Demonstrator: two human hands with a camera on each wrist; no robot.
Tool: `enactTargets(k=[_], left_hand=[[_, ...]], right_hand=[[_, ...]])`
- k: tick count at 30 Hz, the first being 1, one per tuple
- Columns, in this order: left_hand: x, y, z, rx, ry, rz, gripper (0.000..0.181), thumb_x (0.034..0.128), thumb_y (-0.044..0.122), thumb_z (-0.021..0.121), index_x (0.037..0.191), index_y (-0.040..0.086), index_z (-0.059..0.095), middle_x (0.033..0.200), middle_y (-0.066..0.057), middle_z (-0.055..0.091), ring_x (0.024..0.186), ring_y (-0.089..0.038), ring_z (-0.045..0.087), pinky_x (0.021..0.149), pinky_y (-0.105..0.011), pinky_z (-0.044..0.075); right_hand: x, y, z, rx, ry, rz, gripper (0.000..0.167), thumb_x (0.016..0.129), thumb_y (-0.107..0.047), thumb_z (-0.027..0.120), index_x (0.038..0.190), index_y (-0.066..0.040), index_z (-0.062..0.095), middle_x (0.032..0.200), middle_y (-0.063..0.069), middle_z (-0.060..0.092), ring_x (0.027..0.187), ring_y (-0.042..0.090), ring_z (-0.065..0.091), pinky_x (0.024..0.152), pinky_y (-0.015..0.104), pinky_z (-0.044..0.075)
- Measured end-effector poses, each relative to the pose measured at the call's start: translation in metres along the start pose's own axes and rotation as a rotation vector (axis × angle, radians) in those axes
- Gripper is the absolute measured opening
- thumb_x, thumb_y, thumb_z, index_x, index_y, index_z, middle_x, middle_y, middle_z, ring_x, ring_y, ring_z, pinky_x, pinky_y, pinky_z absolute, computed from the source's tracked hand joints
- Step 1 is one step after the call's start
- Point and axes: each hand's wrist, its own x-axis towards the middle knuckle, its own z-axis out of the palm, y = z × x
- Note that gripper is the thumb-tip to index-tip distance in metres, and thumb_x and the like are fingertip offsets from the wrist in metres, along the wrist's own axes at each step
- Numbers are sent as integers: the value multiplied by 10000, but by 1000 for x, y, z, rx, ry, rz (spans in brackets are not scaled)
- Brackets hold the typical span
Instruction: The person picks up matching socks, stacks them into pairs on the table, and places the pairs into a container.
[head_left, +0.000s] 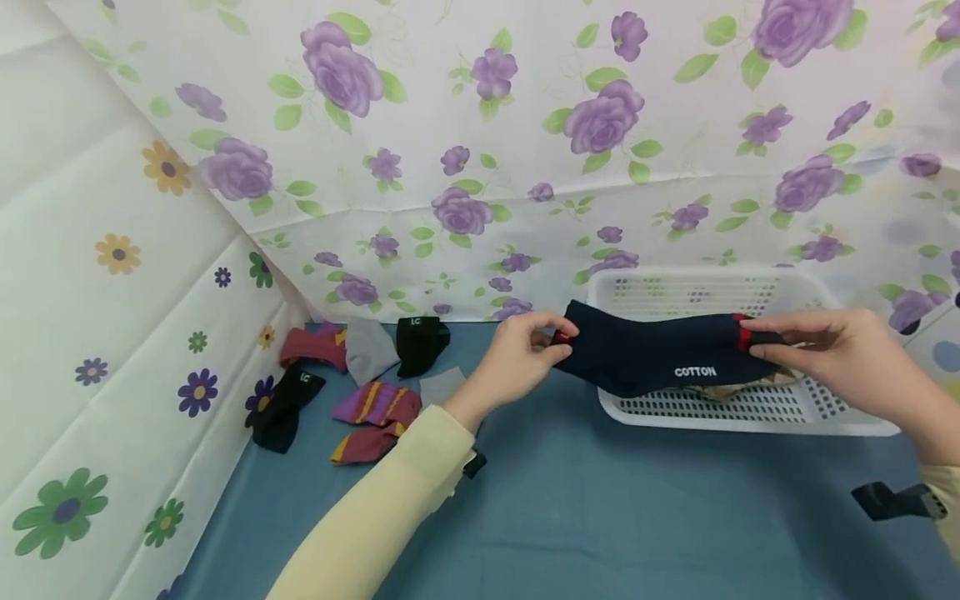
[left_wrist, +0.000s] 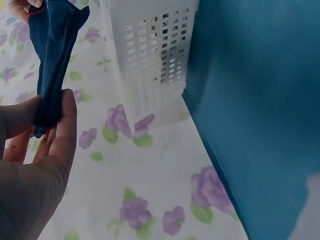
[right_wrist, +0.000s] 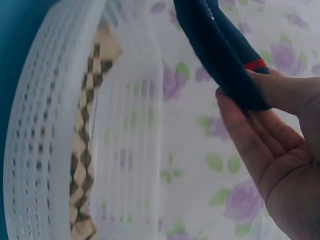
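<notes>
Stretched sideways between both hands is a navy sock (head_left: 652, 346) with white COTTON lettering and red trim. My left hand (head_left: 521, 354) pinches its left end between thumb and fingers; in the left wrist view the left hand (left_wrist: 42, 150) grips the dark fabric (left_wrist: 52, 65) from below. At the other end, near the red band, my right hand (head_left: 840, 350) pinches the sock, and the right wrist view shows that hand (right_wrist: 280, 145) with thumb and fingers on it. The sock hangs above a white plastic basket (head_left: 750, 421), partly hiding it.
Inside the basket lies a brown-and-beige checked cloth item (right_wrist: 82, 165). Several socks lie on the blue surface (head_left: 600, 517) at left: black (head_left: 422, 343), grey (head_left: 371, 350), striped purple (head_left: 378, 404) and another black one (head_left: 285, 408). Flowered sheets (head_left: 420, 167) rise behind and at the left.
</notes>
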Motion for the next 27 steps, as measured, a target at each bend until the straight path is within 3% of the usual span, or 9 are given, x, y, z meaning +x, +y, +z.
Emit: enactTargets(k=[7,11,14,17,22,27], left_hand=[[41,4,33,60,-21,-43,193,893,112,630,1049,225,648,1041,37,621,713,-86,579,555,-233,477],[53,6,52,107,-68,-121,186,907,117,611,1050,233,629,1026,27,596,698,-107,562,536,-231,462],[58,8,65,154,-98,-156,187,914,101,592,1046,232,621,1015,41,597,774,-64,582,574,-207,473],[65,10,76,188,-112,-158,207,904,55,582,1055,190,623,954,39,606,803,-36,590,585,-189,470],[78,11,97,246,-149,-181,220,892,38,587,1070,163,619,948,44,603,809,-21,587,600,-175,467],[84,12,114,347,-198,-215,235,906,109,600,1125,190,619,1042,55,613,831,-33,567,646,-166,467]], right_hand=[[16,31,-10,-121,-4,3,277,832,-141,707,1105,-190,698,1053,205,679,655,-131,566,397,281,318],[24,45,-12,-163,-56,63,289,827,-142,706,1113,-181,693,1090,226,660,677,-117,581,431,275,366],[30,56,-12,-172,-126,101,302,827,-125,700,1127,-160,687,1112,238,647,751,110,684,480,275,426],[38,67,-11,-193,-187,112,319,824,-113,698,1140,-147,677,1132,242,636,856,339,680,499,288,442],[51,89,-6,-232,-273,90,324,800,-91,712,1121,-119,682,1125,229,645,910,384,656,557,324,491],[63,100,6,-264,-327,97,289,760,-57,740,1045,-77,696,1033,197,682,924,401,627,676,455,519]])
